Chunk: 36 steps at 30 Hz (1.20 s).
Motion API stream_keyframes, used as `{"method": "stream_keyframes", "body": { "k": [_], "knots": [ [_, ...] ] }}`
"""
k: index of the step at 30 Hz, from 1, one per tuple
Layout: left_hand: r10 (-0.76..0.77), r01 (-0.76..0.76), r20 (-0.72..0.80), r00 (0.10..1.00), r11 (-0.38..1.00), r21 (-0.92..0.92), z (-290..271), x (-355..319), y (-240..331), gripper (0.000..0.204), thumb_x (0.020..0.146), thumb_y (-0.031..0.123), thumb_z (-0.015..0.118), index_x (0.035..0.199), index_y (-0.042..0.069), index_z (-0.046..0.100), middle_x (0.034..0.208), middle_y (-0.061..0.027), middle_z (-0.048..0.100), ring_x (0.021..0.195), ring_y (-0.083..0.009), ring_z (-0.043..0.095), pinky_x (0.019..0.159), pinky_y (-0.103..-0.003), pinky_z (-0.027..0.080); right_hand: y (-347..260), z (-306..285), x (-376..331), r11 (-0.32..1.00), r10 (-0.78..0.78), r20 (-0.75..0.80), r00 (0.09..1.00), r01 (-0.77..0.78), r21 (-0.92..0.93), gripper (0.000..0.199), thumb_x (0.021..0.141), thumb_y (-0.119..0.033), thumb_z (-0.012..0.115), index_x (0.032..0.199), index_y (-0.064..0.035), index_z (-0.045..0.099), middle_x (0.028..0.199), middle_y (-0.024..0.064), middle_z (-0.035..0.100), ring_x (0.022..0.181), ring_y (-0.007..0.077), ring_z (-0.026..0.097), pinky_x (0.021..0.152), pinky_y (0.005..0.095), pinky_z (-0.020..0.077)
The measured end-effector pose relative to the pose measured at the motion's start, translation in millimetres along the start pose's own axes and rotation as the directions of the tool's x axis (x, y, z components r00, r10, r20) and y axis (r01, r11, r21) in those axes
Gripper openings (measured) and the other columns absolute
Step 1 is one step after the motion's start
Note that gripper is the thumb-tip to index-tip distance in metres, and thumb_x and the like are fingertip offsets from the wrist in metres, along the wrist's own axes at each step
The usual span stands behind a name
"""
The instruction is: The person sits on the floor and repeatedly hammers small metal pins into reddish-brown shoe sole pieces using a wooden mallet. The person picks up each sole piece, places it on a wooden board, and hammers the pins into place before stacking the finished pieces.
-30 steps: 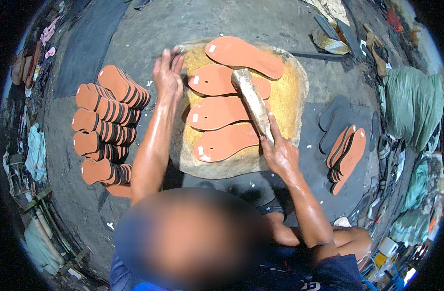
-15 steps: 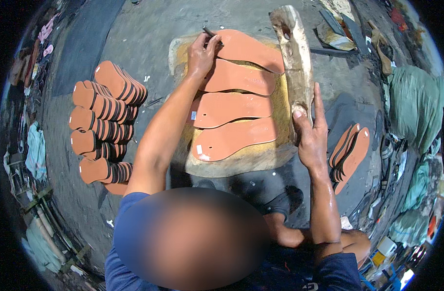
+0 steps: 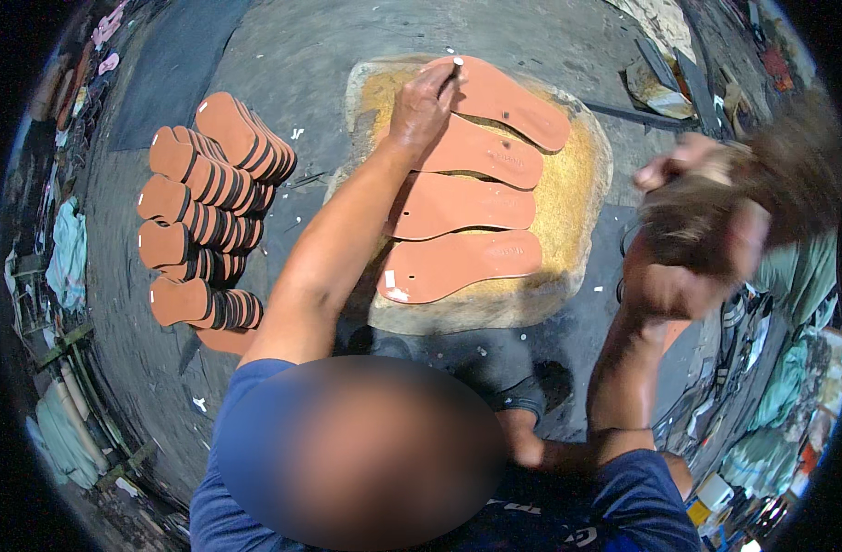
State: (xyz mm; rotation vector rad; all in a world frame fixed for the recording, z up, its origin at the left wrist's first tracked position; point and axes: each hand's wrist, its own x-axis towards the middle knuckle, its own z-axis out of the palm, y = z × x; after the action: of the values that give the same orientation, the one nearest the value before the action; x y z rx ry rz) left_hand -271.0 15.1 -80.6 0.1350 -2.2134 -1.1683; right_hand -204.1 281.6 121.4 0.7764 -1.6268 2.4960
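Observation:
My left hand (image 3: pixel 423 115) pinches a slim punch-like tool, its pale round top (image 3: pixel 458 62) showing above the fingertips. It stands at the left end of the farthest orange-brown sandal sole (image 3: pixel 513 101); the tip is hidden. Several such soles lie in a column on a low wooden block (image 3: pixel 568 216) with a yellowish top. Off to the right of the block, my right hand (image 3: pixel 683 271) grips a wooden mallet (image 3: pixel 752 184), raised and smeared by motion. Nearest to my left wrist is the second sole (image 3: pixel 485 158).
Stacked soles (image 3: pixel 186 156) stand fanned in rows on the dark floor at left. Another sole (image 3: pixel 676 333) shows partly behind my right forearm. Green plastic sacks (image 3: pixel 778 363) and scraps line the right edge. A dark mat (image 3: pixel 168 78) lies at far left.
The mallet has swung from over the block's right edge up and out to the right. My left hand has brought the tool rightward onto the far sole's end. The view has shifted slightly.

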Motion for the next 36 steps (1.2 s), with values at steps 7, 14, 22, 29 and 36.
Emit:
{"method": "stream_keyframes", "body": {
  "k": [7, 14, 22, 29, 36],
  "knots": [
    [0.131, -0.148, 0.079, 0.988, 0.955, 0.256, 3, -1, -25, 0.021, 0.093, 0.015, 0.068, 0.113, 0.007, 0.069, 0.108, -0.0167, 0.072, 0.097, -0.0402, 0.069, 0.083, -0.048, 0.057, 137, 11, -32, 0.437, 0.529, -0.007, 0.848, -0.280, -0.855, 0.070, 0.101, -0.035, 0.058, 0.162, -0.0157, 0.028, 0.136, 0.0308, 0.061, 0.119, 0.0475, 0.062, 0.097, 0.0462, 0.0515],
    [-0.262, 0.265, 0.039, 0.964, 0.941, -0.211, 2, 12, -32, 0.023, 0.096, 0.018, 0.068, 0.112, 0.001, 0.069, 0.102, -0.0146, 0.074, 0.088, -0.0273, 0.072, 0.079, -0.041, 0.058, 90, -72, -86, 0.010, 0.592, -0.257, 0.764, -0.326, -0.945, 0.077, 0.099, -0.038, 0.056, 0.165, -0.0279, 0.019, 0.105, 0.0327, 0.071, 0.095, 0.0525, 0.069, 0.084, 0.0575, 0.0545],
    [-0.513, 0.251, -0.092, 0.853, 0.560, -0.790, -36, 58, 0, 0.030, 0.102, 0.030, 0.067, 0.106, 0.000, 0.070, 0.102, -0.0121, 0.073, 0.093, -0.0169, 0.070, 0.082, -0.032, 0.060, 76, -77, -81, 0.121, 0.650, -0.302, 0.698, -0.487, -0.865, 0.077, 0.099, -0.033, 0.056, 0.166, -0.0219, 0.020, 0.132, 0.0343, 0.061, 0.122, 0.0485, 0.061, 0.104, 0.0504, 0.0482],
    [-0.220, 0.413, 0.422, 0.879, 0.794, -0.446, 48, 4, 54, 0.031, 0.101, 0.027, 0.069, 0.103, -0.004, 0.071, 0.095, -0.0065, 0.076, 0.087, -0.0125, 0.070, 0.081, -0.029, 0.058, 65, -92, -67, 0.650, 0.206, -0.359, 0.910, -0.402, -0.645, 0.073, 0.100, -0.017, 0.054, 0.161, 0.0042, 0.021, 0.163, 0.0280, 0.032, 0.152, 0.0349, 0.031, 0.123, 0.0396, 0.0243],
    [-0.084, 0.123, 0.248, 0.965, 0.982, -0.146, 86, 10, 34, 0.024, 0.100, 0.024, 0.069, 0.102, 0.000, 0.071, 0.086, -0.0145, 0.074, 0.077, -0.0231, 0.070, 0.072, -0.037, 0.053, 54, -107, -59, 0.717, 0.247, -0.390, 0.887, -0.438, -0.542, 0.077, 0.099, -0.024, 0.058, 0.161, 0.0034, 0.022, 0.165, 0.0257, 0.029, 0.153, 0.0340, 0.028, 0.124, 0.0407, 0.0218]
  ]
}}
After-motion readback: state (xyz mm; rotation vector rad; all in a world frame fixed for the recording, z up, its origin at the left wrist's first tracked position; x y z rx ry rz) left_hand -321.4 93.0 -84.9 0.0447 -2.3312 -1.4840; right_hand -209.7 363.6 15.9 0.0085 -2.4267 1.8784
